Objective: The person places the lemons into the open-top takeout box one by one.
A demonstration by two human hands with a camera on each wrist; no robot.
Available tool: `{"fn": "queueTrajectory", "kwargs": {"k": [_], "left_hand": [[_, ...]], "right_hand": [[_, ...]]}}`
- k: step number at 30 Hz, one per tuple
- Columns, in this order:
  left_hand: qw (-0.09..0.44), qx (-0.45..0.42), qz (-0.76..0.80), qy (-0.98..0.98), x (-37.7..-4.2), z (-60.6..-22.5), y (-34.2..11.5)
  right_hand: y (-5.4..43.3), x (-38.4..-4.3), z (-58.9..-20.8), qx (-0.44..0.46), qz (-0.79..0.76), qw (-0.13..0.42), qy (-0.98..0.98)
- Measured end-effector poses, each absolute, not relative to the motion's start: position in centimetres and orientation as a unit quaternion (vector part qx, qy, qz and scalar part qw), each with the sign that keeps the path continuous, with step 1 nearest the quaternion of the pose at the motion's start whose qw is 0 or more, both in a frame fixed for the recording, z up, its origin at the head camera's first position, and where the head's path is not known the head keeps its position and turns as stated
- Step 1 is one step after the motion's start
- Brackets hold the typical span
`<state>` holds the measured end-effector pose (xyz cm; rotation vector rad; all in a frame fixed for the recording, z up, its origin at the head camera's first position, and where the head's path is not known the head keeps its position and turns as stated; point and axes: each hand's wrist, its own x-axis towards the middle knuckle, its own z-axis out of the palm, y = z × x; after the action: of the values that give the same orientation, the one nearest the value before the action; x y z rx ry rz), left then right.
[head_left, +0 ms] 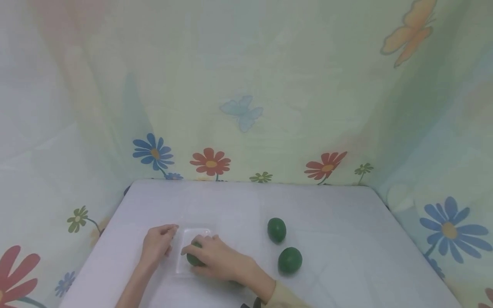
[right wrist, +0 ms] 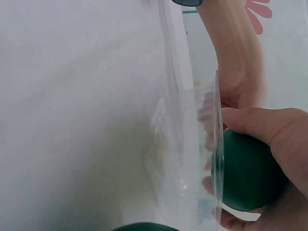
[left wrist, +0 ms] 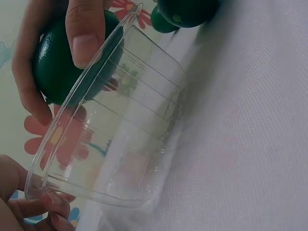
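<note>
A smooth, glossy, dark green fruit (right wrist: 250,168), rounded and slightly oval, is at the mouth of a clear plastic box (left wrist: 144,96) in the left half of the desk (head_left: 366,239). The right hand (head_left: 217,256) grasps it, thumb on one side and fingers round the other. The box is shallow and see-through, with ribbed walls and a thin rim; the left hand (head_left: 155,244) pinches that rim at the corner toward the desk's left edge.

White, finely textured cloth covers the desk. Past its far edge hangs a pale green backdrop (head_left: 308,85) printed with blue, red and green flowers and butterflies, which also closes in the left and right sides.

The right forearm, in a pale yellow sleeve (head_left: 289,295), crosses in front of another green fruit, hiding most of it. Right of the box lie a nearer green fruit (head_left: 290,261) and, just beyond, a farther green fruit (head_left: 276,230), apart from each other.
</note>
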<state>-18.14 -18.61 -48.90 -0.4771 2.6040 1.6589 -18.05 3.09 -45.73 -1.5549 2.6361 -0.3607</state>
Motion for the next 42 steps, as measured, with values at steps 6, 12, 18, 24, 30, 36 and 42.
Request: {"fn": "queueTrajectory", "kwargs": {"k": [6,12,18,24,30,36,42], "left_hand": [[0.012,-0.148,0.537,0.83,-18.2,-49.3,-18.4],[0.012,-0.146,0.537,0.831,-18.1,-49.2,-18.2],[0.018,-0.14,0.544,0.827,-18.0,-49.2,-18.2],[0.021,-0.14,0.541,0.829,-17.9,-49.2,-18.1],[0.022,-0.137,0.532,0.835,-17.9,-48.9,-18.3],[0.025,-0.136,0.53,0.837,-18.1,-48.5,-18.6],[0.028,-0.134,0.532,0.836,-18.1,-48.5,-18.6]], "right_hand": [[2.5,-17.8,-47.0,-0.531,-0.08,0.012,0.844],[2.2,-17.5,-47.8,-0.509,-0.062,0.011,0.858],[2.2,-17.5,-48.0,-0.509,-0.089,0.005,0.856],[2.8,-17.0,-47.1,-0.517,-0.094,-0.026,0.85],[4.8,-16.0,-45.3,-0.518,-0.106,-0.085,0.844],[8.8,-15.0,-43.4,-0.468,-0.142,-0.065,0.87],[14.6,-14.6,-43.3,-0.376,-0.157,-0.094,0.909]]}}
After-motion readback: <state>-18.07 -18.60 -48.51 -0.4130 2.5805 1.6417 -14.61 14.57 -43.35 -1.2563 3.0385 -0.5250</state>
